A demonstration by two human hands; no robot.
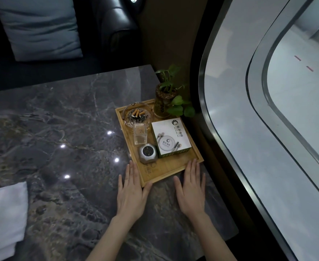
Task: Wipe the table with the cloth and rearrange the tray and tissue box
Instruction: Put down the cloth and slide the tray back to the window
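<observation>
The tray [166,171], of pale wood, sits at the right edge of the dark marble counter [60,129], turned a little askew. On it, the white and green tissue box [170,141] stands at the right side. Left of the box are a clear lidded holder [140,137] and, nearer the person, a silver round-faced device [148,154]. Behind these lies a glass ashtray [138,115] with cigarette butts, and a plant [169,98] in a glass jar fills the far right corner.

Both hands lie flat, fingers released and stretched out, grasping nothing. The left hand [131,193] touches the tray's near left corner; the right hand [191,187] touches its near right corner.

The white cloth [4,217], folded, rests at the counter's near left. A cushion [40,27] leans on the dark seat beyond.
</observation>
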